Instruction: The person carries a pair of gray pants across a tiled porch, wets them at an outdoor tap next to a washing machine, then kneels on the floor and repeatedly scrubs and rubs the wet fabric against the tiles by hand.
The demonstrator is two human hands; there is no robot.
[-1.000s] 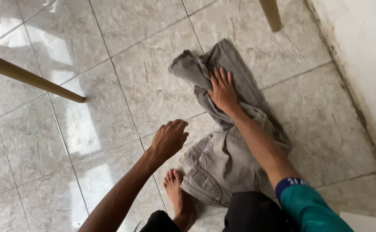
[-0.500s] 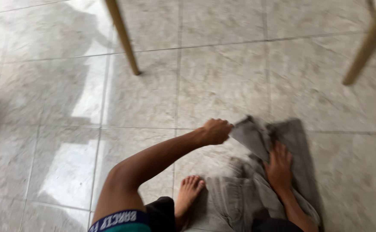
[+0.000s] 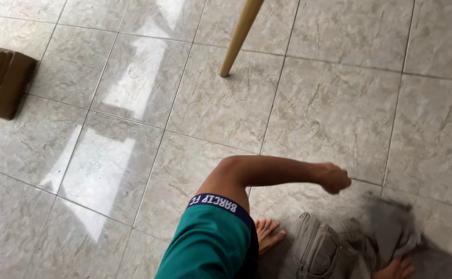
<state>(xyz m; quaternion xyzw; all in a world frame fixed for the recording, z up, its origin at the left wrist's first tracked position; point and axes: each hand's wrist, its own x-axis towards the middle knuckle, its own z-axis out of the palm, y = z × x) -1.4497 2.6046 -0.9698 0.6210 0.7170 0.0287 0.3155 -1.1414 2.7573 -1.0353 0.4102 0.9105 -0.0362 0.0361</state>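
On the far left we see a brown box (image 3: 1, 80) on the shiny tile floor (image 3: 334, 113), well away from us. Next, near the top middle, a wooden leg (image 3: 239, 36) of some chair or table stands on the tiles, also well apart from our hands. Lower down comes our teal sleeve (image 3: 205, 245) and our bare foot (image 3: 268, 233), which rests on the floor just beside the gray pants (image 3: 321, 253). Our left arm bends across to the right, and our left hand (image 3: 334, 178) is balled up in a fist, up in the air above the top edge of the pants. It is blurry, so we cannot tell if a bit of cloth is pinched in it. The pants lie crumpled at the bottom right, down and to the right of that fist. Their waist end is near our foot, and the legs stretch off to the right. At the very bottom our right hand (image 3: 394, 268) lies flat on the cloth with fingers spread, pressing it down. This hand is the nearer one, since it already touches the pants. Nothing sits between our hands and the pants.
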